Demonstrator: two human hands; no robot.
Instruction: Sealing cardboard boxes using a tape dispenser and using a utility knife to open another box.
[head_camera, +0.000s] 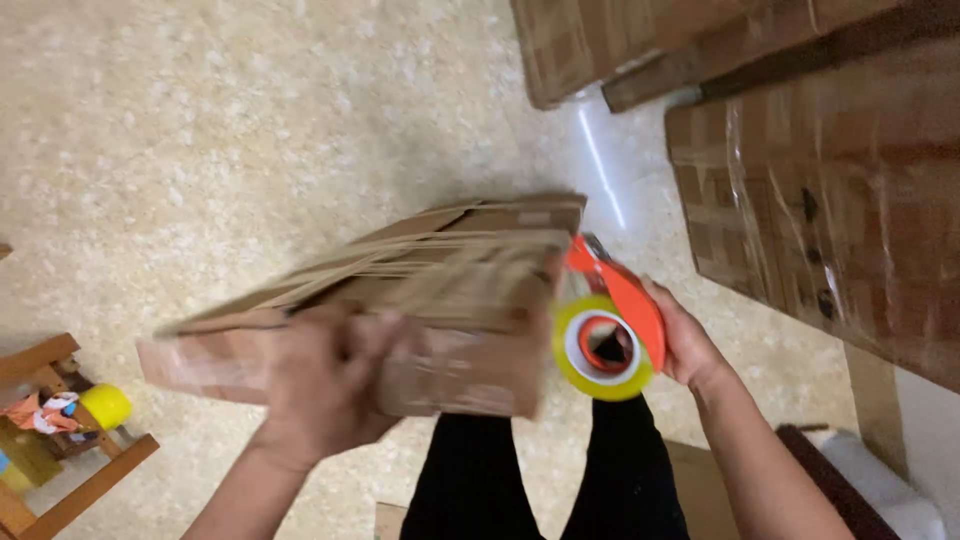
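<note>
Cardboard box (440, 300) blurred, left hand (320, 380) fingers clamped; right hand (685, 345) grips tape dispenser (610, 330).

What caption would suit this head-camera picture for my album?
Seen from above: left hand steadies a cardboard box while right hand holds an orange tape dispenser at its end.

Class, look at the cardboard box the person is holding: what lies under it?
Under the cardboard box you can see pale speckled floor and the person's black-trousered legs. The left hand covers part of its side; its underside is hidden.
</note>
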